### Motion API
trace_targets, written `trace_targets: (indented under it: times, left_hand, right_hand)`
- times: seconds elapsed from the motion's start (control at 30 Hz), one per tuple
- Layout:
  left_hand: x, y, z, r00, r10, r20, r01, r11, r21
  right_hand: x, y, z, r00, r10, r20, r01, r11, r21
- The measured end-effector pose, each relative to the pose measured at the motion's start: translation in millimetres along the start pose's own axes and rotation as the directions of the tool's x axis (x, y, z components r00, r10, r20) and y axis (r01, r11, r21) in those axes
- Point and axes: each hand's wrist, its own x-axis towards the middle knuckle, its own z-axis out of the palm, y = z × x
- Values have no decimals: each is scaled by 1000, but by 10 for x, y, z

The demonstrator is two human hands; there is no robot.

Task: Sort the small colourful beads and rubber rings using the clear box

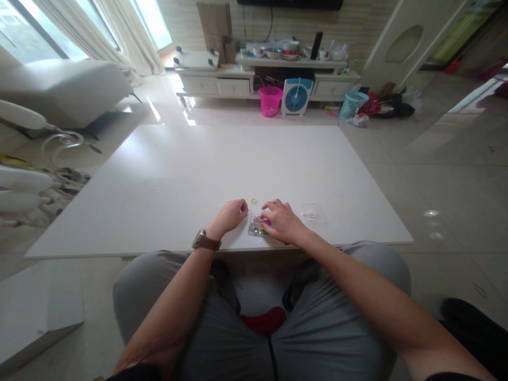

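Observation:
A small clear box with compartments lies near the table's front edge, holding tiny pink, green and silvery pieces. Just to its left, my left hand, with a brown-strapped watch on the wrist, is pinched closed. A thin loop pokes out at its fingertips; what it is made of is too small to tell. My right hand reaches over the right part of the box, fingers bent and apart, covering some compartments. Beyond the box is a small pale-yellow ring. A clear, flat case with small bits inside lies right of my right hand.
The white table stretches ahead, its front edge above my knees. Past it stand a pink basket, a blue-and-white fan and a light-blue basket by a low cabinet. White chairs are at left.

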Motion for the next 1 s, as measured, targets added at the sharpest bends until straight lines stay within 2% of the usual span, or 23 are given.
trace_targets:
  times: [0.23, 0.37, 0.53, 0.77, 0.9, 1.0]
  left_hand:
    - [-41, 94, -83, 991, 116, -66, -128, 969, -214]
    - [-65, 148, -81, 989, 133, -62, -144, 958, -248]
    - [-90, 193, -92, 984, 164, -73, -175, 965, -197]
    - [-75, 169, -28, 960, 274, -49, -276, 961, -22]
    - [-73, 158, -25, 955, 297, -23, -298, 954, -44]
    - [-76, 138, -64, 960, 269, -78, -273, 961, -46]
  right_hand:
    - [7, 3, -12, 1000, 7, 10, -7, 1000, 9]
    - [11, 2, -2, 1000, 7, 5, -7, 1000, 12]
    - [9, -4, -5, 1000, 2, -13, -1, 1000, 12]
    - [17, -5, 0, 1000, 5, -3, -5, 1000, 11]
    - [17, -3, 3, 1000, 5, -5, -5, 1000, 13]
    - [15, -2, -1, 1000, 4, -12, -4, 1000, 6]
